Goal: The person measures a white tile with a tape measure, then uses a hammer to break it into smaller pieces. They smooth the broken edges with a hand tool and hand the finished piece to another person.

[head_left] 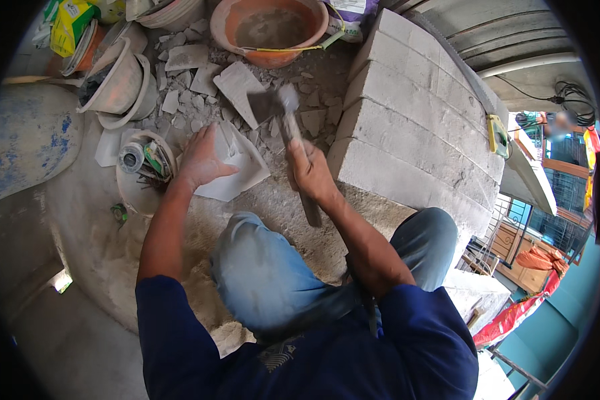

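My right hand (310, 172) is wrapped round the wooden handle of a hammer (291, 129). Its metal head is raised and blurred by motion, above the broken pieces. My left hand (203, 160) lies with fingers spread on the left part of a pale, jagged tile piece (237, 175) on the dusty ground. Beyond it, another pale broken slab (239, 89) leans over the rubble, partly behind the hammer head. Just left of my left hand stands a round whitish tub (128, 189) with a roll of tape and small items inside.
Stacked grey blocks (413, 120) rise at the right, with a yellow-handled saw (497, 135) at their far edge. An orange basin (228, 35) of murky water stands at the back. Rubble (183, 90) covers the ground before it. Dirty buckets (113, 79) and a blue-stained barrel (30, 137) are left.
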`<state>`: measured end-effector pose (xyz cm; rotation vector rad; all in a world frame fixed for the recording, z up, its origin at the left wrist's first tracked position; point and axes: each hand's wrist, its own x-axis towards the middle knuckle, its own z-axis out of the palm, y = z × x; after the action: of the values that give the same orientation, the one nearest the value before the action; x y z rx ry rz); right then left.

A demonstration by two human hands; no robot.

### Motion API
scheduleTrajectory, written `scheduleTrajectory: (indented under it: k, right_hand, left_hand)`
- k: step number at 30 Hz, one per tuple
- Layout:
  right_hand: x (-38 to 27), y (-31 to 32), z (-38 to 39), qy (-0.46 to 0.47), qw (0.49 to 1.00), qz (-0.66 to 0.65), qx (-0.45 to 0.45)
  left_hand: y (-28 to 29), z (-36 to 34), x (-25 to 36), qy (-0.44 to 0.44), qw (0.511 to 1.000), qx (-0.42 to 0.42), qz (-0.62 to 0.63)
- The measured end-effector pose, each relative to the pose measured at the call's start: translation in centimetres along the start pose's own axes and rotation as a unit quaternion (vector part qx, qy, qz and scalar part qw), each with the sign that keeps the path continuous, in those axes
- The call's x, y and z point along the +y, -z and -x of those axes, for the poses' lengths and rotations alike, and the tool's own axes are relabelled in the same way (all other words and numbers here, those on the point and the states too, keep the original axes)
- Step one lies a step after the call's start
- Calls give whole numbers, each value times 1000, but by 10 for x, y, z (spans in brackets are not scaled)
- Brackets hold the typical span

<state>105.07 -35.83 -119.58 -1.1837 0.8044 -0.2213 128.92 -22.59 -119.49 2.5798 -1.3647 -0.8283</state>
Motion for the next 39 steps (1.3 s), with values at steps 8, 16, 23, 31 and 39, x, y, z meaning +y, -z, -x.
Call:
scheduleTrajectory:
  k: [8,16,23,31,39]
  right_hand:
    - [52,-4,-7,-225,956,186,-12]
    - [33,-12,-23,41,997,-15,59]
    - [84,1,-10,-282,948,147,-22]
    - [57,51,56,-114,879,453,-95]
    - [-25,89,166,77,957,278,27]
  left_hand:
    - [3,4,3,2,1000,-1,-7]
    - [2,9,11,13,999,1,-34]
    - [-3,21,12,29,999,11,-32]
    - [-9,51,47,71,995,19,-73]
    - [-31,52,48,48,994,71,-66]
